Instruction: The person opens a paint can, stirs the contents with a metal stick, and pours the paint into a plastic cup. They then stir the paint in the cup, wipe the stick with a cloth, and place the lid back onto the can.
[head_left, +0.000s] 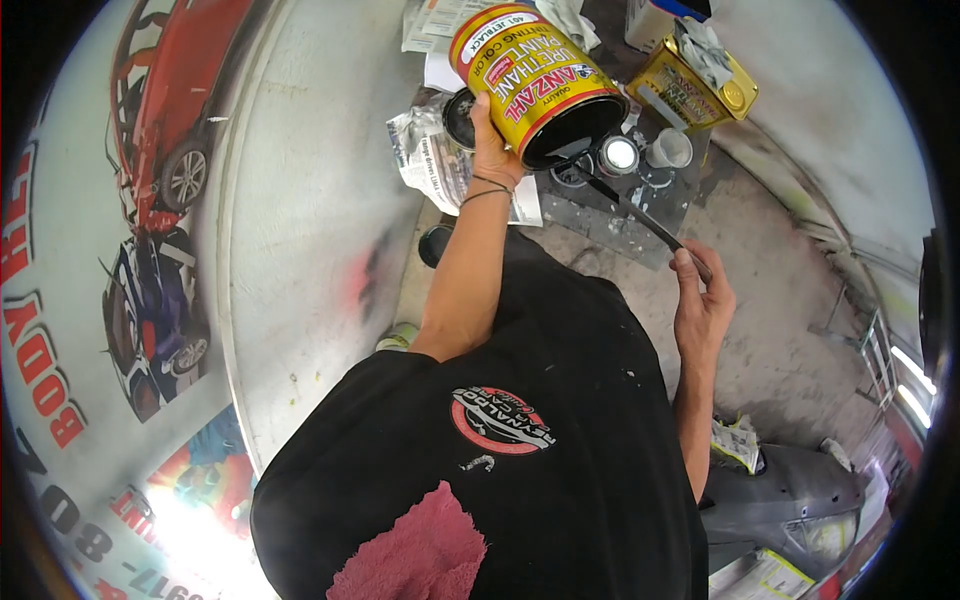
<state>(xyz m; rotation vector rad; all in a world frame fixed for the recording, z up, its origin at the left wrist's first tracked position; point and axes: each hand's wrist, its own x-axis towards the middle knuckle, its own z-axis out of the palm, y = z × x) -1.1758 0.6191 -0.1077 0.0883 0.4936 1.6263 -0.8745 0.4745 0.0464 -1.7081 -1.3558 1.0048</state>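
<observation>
My left hand (494, 150) grips a yellow and red paint can (530, 75), tilted so its open mouth with black paint faces down and toward the right. In my right hand (705, 290) is a long dark stir stick (640, 215), its far end at the can's lower rim. Below the rim sits a small cup (572, 172), partly hidden. Beside it stand a small round tin (618, 155) and a clear cup (670, 149). A dark round lid (459, 118) lies left of the can.
Newspaper (425, 160) covers part of the dark work surface (640, 235). A yellow rectangular can (693, 85) stands at the back right. A white panel (320, 200) rises at left. A grey car part (780, 505) lies at lower right, and a metal stand (868, 350) is at far right.
</observation>
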